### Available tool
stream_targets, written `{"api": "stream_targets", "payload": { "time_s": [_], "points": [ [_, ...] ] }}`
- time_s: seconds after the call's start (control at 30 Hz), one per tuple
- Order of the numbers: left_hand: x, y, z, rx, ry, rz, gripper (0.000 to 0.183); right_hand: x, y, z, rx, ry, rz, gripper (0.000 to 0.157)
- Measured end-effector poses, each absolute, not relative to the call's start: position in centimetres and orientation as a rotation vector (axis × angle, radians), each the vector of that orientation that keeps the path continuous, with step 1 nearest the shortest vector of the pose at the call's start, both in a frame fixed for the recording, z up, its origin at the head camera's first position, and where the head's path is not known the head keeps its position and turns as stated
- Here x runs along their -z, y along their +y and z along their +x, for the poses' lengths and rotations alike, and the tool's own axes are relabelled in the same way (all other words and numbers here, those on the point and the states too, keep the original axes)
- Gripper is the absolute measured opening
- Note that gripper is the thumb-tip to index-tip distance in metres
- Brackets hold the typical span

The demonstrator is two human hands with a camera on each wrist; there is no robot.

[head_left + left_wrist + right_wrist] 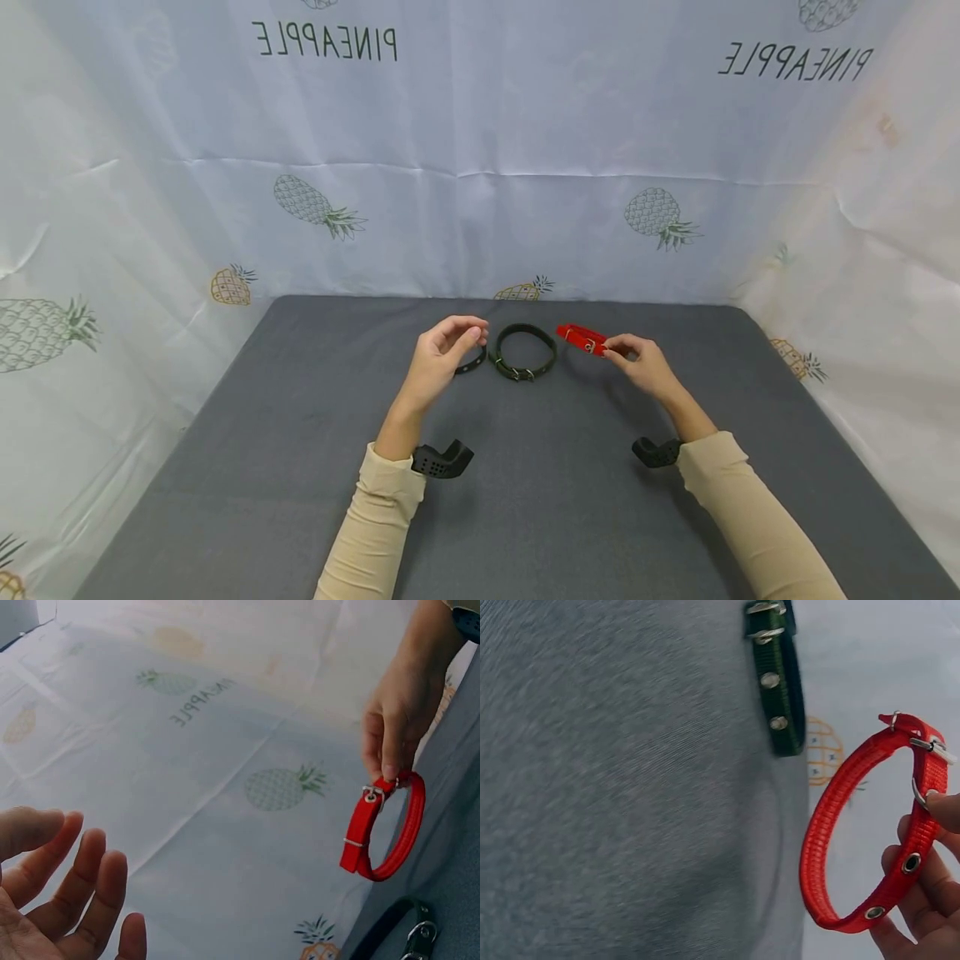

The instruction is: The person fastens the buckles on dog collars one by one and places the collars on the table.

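Observation:
My right hand (639, 364) pinches a red collar (581, 338) with metal eyelets and a buckle, holding it above the table at the right. In the right wrist view the red collar (815, 859) hangs as a buckled loop, thumb by its D-ring. A dark green collar (508, 371) lies on the table between the hands, buckle facing me. Bent, loose fingers with nothing in them show on my left hand (441, 350). Behind that hand a black studded collar (476, 363) is partly hidden in the head view.
All this is on a grey-covered table (300, 433). A white curtain (480, 233) printed with pineapples hangs behind the far edge and along both sides. Each wrist wears a black camera mount, one of them the left mount (442, 461).

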State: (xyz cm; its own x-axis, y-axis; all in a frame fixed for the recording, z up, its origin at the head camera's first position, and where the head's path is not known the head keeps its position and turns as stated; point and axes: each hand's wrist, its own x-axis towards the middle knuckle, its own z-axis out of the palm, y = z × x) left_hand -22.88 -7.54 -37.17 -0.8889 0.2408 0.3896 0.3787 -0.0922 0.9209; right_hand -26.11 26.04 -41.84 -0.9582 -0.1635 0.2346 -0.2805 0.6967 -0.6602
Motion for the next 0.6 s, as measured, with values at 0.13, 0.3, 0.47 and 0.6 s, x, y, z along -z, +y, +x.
{"api": "stream_targets", "payload": {
  "time_s": [0.13,0.3,0.47,0.6],
  "points": [
    [37.1,-7.5,-22.9,2.158,-2.045,-0.698,0.028,42.8,26.2,-26.4,-1.057,-2.711,0.376,0.018],
    [37.2,-7.6,-22.9,2.158,-2.044,-0.711,0.030,43.9,26.2,-26.7,-1.025,-2.684,0.398,0.015],
    [37.0,-7.7,-22.7,2.153,-2.026,-0.722,0.029,44.2,26.0,-26.8,-1.010,-2.688,0.409,0.015],
    [36.8,-7.8,-22.6,2.157,-2.009,-0.720,0.027,44.5,25.9,-27.0,-0.977,-2.731,0.378,0.015]
  ]
}}
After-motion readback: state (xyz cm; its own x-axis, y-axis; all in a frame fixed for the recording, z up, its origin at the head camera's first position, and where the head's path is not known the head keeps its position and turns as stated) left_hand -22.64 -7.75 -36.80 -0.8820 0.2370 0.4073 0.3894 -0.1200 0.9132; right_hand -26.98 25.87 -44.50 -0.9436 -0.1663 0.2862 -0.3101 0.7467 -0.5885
